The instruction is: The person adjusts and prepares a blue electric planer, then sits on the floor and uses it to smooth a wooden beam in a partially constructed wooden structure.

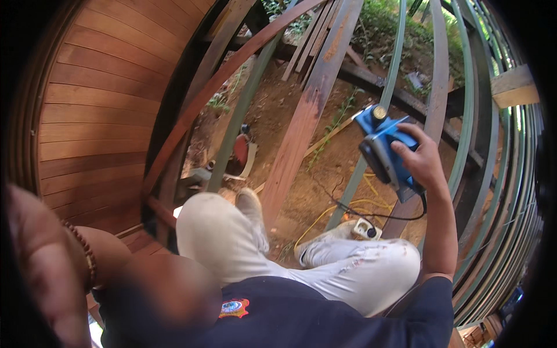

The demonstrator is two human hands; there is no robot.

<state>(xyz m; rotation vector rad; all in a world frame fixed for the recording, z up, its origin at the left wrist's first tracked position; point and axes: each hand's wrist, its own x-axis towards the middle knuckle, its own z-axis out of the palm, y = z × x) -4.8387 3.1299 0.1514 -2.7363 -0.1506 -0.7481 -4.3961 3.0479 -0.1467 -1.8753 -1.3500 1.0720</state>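
My right hand (419,155) is closed round the handle of a blue electric planer (397,165), held up over the open beams to the right of my knees. The planer's black cord (409,218) hangs from its rear and runs toward a white socket block (366,228) by my right leg. A reddish-brown plank (307,127) slopes away in front of me, its face stained dark partway along. My left hand (43,261) is raised close at the left edge, large and blurred, with a beaded bracelet at the wrist; its fingers cannot be made out.
Green metal beams (246,110) and dark beams cross over bare soil (325,168). A yellow cord (325,217) loops near my feet. A red tool with a pale curved edge (241,153) lies below. Board cladding (104,104) stands left; several long strips (510,232) line the right.
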